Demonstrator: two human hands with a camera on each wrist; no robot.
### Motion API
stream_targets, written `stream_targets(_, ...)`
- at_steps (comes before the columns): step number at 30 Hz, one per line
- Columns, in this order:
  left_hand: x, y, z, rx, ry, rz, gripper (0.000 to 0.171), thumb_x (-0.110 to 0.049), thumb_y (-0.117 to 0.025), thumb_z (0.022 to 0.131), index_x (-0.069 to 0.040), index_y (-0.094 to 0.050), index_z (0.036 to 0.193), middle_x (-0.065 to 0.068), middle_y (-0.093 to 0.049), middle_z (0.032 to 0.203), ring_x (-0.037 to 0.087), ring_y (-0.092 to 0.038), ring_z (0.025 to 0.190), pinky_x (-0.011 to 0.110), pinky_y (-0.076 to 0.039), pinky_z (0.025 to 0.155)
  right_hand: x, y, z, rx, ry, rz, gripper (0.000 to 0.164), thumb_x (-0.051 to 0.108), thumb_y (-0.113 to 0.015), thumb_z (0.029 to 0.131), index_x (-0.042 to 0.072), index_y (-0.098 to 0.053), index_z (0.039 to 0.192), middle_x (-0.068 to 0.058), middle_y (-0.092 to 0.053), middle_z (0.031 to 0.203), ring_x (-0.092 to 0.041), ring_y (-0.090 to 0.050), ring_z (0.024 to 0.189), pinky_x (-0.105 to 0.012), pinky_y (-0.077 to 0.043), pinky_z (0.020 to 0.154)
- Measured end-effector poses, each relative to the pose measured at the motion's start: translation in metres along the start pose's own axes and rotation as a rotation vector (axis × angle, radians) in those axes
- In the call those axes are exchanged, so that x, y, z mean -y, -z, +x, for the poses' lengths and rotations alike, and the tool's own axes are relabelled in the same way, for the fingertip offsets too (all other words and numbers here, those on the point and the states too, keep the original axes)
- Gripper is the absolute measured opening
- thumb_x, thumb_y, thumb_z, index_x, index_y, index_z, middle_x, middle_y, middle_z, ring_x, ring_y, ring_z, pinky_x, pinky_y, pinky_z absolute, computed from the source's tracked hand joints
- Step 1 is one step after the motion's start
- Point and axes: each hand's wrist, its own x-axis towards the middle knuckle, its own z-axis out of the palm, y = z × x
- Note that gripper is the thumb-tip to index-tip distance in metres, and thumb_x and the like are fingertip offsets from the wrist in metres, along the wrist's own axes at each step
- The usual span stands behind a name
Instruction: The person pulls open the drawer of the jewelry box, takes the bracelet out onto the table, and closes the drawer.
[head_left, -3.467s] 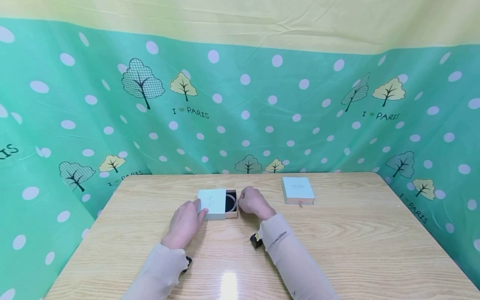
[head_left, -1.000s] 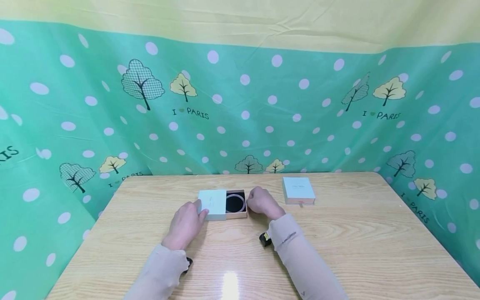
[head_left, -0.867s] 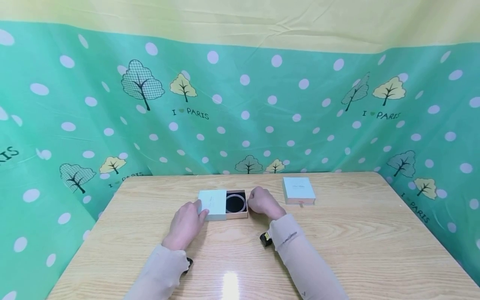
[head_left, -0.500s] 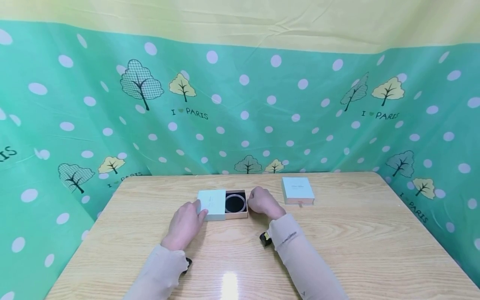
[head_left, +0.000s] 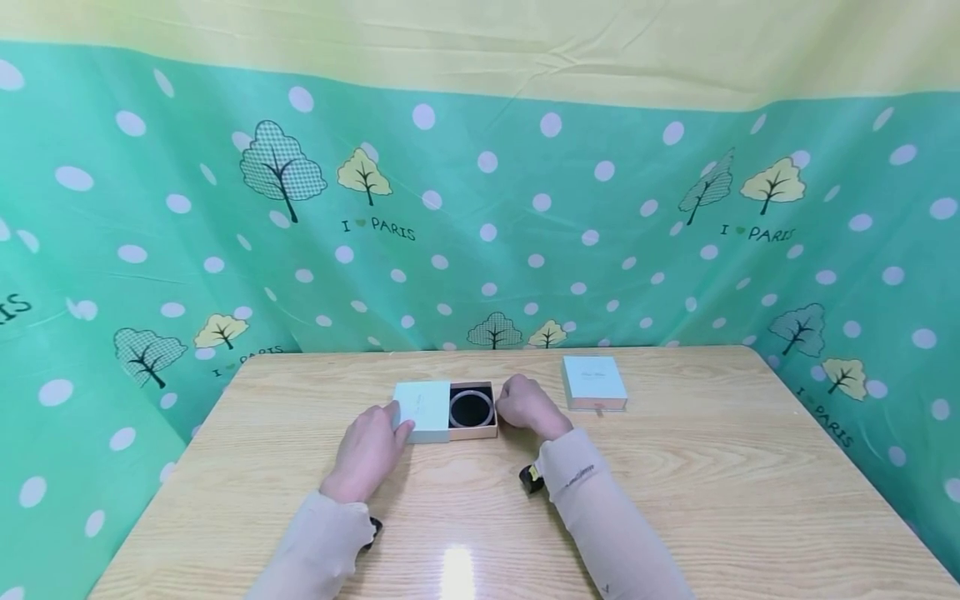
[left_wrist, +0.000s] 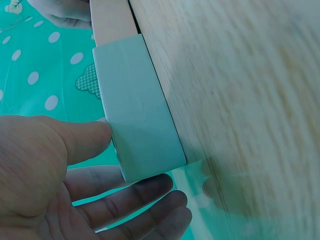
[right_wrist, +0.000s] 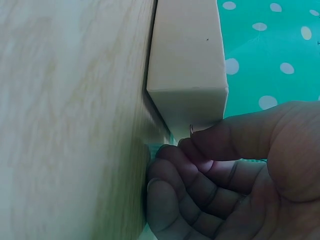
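My left hand [head_left: 367, 452] grips the pale blue sleeve of a gift box [head_left: 423, 410] at its left end, thumb on the near top edge. Out of the sleeve's right side sticks a pinkish drawer [head_left: 474, 433] with a black lining. A pale round bangle [head_left: 472, 392] lies inside it, its ring almost wholly exposed. At the drawer's outer end, my right hand [head_left: 529, 407] pinches a small pull tab between thumb and forefinger, the tab mostly hidden by the fingertips. In the right wrist view the drawer's end face [right_wrist: 195, 107] is just beyond those fingertips, other fingers curled beneath.
A second pale blue gift box [head_left: 595, 382], pushed shut, sits to the right with a small ribbon tab [head_left: 599, 412] at its front. Both boxes rest on a wood-grain table [head_left: 750, 483]. A green dotted curtain [head_left: 637, 208] hangs behind and at both sides.
My right hand has moved right, drawing the drawer farther out and baring more of the bangle, with only a slight shift in the last second. The left hand keeps the sleeve in place.
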Motion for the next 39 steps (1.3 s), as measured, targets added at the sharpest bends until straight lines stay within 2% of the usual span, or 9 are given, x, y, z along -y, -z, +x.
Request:
stream_targets(9,0.0,0.0,0.0,0.005,0.005,-0.004,0.049,-0.021,-0.059,0.096,0.01,-0.049,0.132,0.027,-0.06,0.111,0.037,-0.059,0.103,0.048,-0.049,0.086,-0.003,0.002,0.001,0.0,-0.007,-0.019,0.036,0.01,-0.051,0.089,0.013,-0.039,0.055,0.001,-0.033,0.049,-0.015,-0.036,0.045,-0.028,-0.034,0.045)
stream_targets(17,0.001,0.0,0.001,-0.004,-0.005,0.007,0.048,-0.021,-0.06,0.095,0.01,-0.05,0.13,0.025,-0.061,0.107,0.034,-0.061,0.099,0.048,-0.05,0.083,-0.004,0.006,0.0,0.013,-0.022,-0.009,0.033,0.009,-0.05,0.09,0.013,-0.041,0.058,0.0,-0.039,0.051,-0.015,-0.038,0.045,-0.028,-0.037,0.046)
stream_targets(32,0.0,-0.001,0.001,-0.001,-0.002,0.018,0.049,-0.022,-0.06,0.095,0.01,-0.05,0.13,0.025,-0.061,0.107,0.034,-0.061,0.098,0.047,-0.05,0.084,-0.007,0.008,-0.001,0.005,0.006,0.013,0.037,0.011,-0.051,0.09,0.014,-0.039,0.055,0.0,-0.042,0.049,-0.015,-0.039,0.044,-0.028,-0.035,0.044)
stream_targets(35,0.0,-0.001,0.001,-0.001,-0.001,0.018,0.049,-0.022,-0.06,0.095,0.01,-0.05,0.13,0.025,-0.061,0.107,0.034,-0.061,0.098,0.047,-0.05,0.084,-0.006,0.01,-0.003,-0.009,0.016,0.032,0.038,0.014,-0.05,0.092,0.014,-0.039,0.055,0.0,-0.041,0.049,-0.015,-0.039,0.043,-0.028,-0.035,0.044)
stream_targets(39,0.0,-0.001,0.0,0.004,0.007,0.016,0.05,-0.022,-0.06,0.095,0.01,-0.049,0.131,0.025,-0.06,0.109,0.034,-0.06,0.099,0.047,-0.05,0.084,-0.005,0.011,-0.004,-0.08,0.05,0.071,0.034,0.018,-0.049,0.094,0.012,-0.042,0.061,0.0,-0.044,0.053,-0.016,-0.043,0.045,-0.029,-0.038,0.044)
